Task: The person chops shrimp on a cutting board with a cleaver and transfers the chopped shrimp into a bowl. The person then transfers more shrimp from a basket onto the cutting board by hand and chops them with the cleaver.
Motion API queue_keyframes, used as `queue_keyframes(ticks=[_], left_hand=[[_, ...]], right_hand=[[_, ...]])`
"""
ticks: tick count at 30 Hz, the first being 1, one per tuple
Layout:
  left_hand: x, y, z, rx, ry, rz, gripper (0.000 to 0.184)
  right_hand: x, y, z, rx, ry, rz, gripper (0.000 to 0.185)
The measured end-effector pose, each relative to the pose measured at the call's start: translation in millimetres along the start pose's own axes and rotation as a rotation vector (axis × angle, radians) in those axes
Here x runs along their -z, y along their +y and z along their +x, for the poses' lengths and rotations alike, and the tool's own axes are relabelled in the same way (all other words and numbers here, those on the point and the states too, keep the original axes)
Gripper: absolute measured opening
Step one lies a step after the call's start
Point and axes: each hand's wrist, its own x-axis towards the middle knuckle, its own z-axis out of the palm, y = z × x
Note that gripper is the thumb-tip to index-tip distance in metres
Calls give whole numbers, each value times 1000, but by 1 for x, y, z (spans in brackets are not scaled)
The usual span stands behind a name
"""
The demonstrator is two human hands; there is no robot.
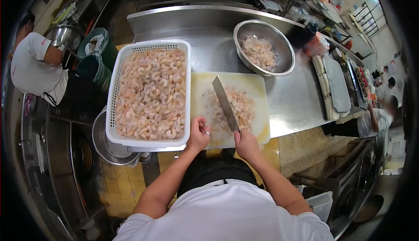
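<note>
Your right hand (245,145) is gripping the knife (225,105); its blade is slanting over chopped shrimp (242,105) lying on the cutting board (257,82). Your left hand (199,136) is hovering, loosely half-open, beside the white basket (148,143).

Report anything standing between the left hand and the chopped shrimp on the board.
Nothing visible stands between the left hand and the left edge of the chopped shrimp, only cutting board. The knife, in the right hand, crosses over the shrimp.

Knife (225,103) hides pt. of chopped shrimp pcs (242,105).
</note>
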Motion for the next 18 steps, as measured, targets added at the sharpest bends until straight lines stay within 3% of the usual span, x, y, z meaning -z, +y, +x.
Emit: queue_keyframes(ticks=[5,6,8,11,18], left_hand=[[25,58,-23,-265,-280,369,33],[25,54,-32,-235,-325,428,26],[26,36,-39,-328,-349,460,23],[21,32,-40,-389,-347,462,19],[8,28,-34,-362,-222,493,13]], right_hand=[[51,-29,9,-52,0,-10,40],[55,-30,13,-59,27,14,40],[61,-31,19,-67,83,64,41],[12,25,35,35,51,-41,40],[59,-17,31,-32,-40,-35,41]])
